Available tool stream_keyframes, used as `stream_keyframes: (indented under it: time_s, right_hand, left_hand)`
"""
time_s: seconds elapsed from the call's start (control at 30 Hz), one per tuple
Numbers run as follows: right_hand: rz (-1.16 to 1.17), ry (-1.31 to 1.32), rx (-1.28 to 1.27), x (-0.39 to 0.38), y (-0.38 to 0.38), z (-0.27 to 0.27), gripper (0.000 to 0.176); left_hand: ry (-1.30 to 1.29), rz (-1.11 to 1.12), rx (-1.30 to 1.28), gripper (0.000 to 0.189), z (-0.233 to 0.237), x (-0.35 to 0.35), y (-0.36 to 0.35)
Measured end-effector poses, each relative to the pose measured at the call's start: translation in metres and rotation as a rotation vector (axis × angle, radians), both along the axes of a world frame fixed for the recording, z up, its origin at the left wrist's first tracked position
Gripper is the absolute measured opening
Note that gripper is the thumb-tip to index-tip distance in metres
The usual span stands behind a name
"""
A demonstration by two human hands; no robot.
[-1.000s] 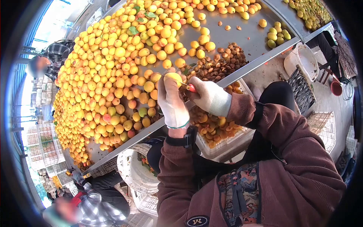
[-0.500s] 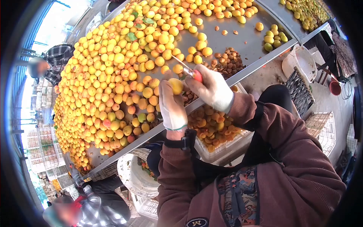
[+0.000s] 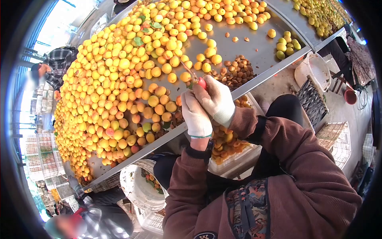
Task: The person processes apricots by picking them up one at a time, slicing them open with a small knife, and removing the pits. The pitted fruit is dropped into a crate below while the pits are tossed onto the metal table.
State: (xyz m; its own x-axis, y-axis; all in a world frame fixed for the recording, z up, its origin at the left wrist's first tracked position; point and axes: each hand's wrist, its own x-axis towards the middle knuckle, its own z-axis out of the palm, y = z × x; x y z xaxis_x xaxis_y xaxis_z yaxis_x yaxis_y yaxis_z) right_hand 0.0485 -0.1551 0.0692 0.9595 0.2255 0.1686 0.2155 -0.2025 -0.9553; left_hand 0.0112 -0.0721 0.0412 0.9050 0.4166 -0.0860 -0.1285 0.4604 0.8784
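Note:
My right hand (image 3: 219,100), in a white glove, grips a knife by its red handle (image 3: 202,83). Its thin blade (image 3: 188,67) points up and left over the table. Pressed against it is my left hand (image 3: 195,115), also gloved, with its fingers curled closed. The apricot held in the left hand a moment ago is hidden behind the fingers. Both hands are above the metal table's near edge (image 3: 167,136). Yellow-orange apricots (image 3: 119,75) are heaped beyond them, and a pile of brown apricot stones (image 3: 238,71) lies just past the right hand.
A crate of split apricots (image 3: 229,147) stands below the hands. A white bucket (image 3: 135,187) is at lower left, another bucket (image 3: 314,71) at right. A few greenish apricots (image 3: 287,46) sit apart on the table. Two people (image 3: 95,219) are along the left side.
My hands have come together and my left hand has shifted right, covering the apricot that showed between its fingers. The knife has moved slightly left and down with my right hand.

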Motion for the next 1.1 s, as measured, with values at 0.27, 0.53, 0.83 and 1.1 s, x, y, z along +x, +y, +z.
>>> stream_keyframes:
  time_s: [0.27,0.53,0.83,1.1]
  right_hand:
    - [0.165,-0.224,-0.319,0.007,-0.008,-0.008,0.032]
    - [-0.017,0.012,0.053,0.005,0.003,-0.005,0.017]
    - [0.311,-0.619,-0.293,0.012,-0.024,-0.012,0.018]
    - [0.116,0.297,0.544,0.029,-0.019,-0.007,0.011]
  left_hand:
    - [0.65,-0.002,-0.279,0.034,0.034,-0.006,0.004]
    - [0.061,-0.002,0.203,0.036,-0.004,-0.002,-0.002]
    - [0.425,-0.257,-0.604,0.045,-0.014,-0.016,0.007]
    - [0.316,-0.356,-0.499,0.03,0.01,-0.006,0.014]
